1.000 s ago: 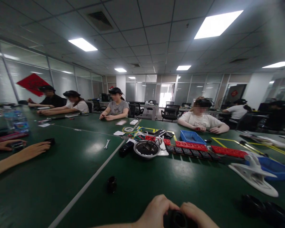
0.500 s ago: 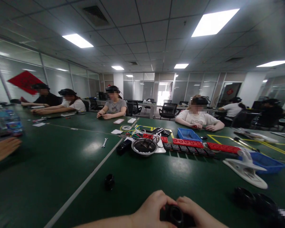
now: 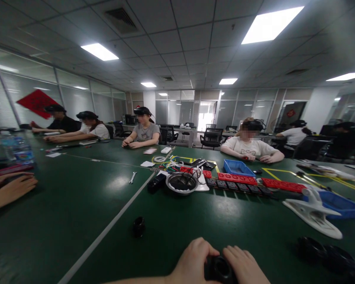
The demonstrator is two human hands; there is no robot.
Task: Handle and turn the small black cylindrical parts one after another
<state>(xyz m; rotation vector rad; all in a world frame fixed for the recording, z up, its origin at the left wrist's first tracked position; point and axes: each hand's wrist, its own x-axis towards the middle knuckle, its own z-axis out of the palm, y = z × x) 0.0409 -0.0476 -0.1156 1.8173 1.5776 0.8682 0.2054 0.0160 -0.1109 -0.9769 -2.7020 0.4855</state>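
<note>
At the table's near edge, my left hand is curled round the left side of a glossy black ring-shaped part with a round opening. My right hand closes on its right side, fingers bent over the top. What exactly the part is, I cannot tell; its lower portion is hidden by the hands and the frame edge. A similar small black ring stands on the green table, ahead and to the left. More black rounded parts lie to the right of my right hand, blurred at the corner.
Beyond my hands sit a metal bowl with dark contents, a black handheld device, red socket strips and a wrench. A white clamp-like piece and blue trays are rightward. A co-worker's hands show at left.
My right hand's fingers now reach further over the top of the black part. The view has shifted slightly, and more of the co-worker's hands at the left shows.
</note>
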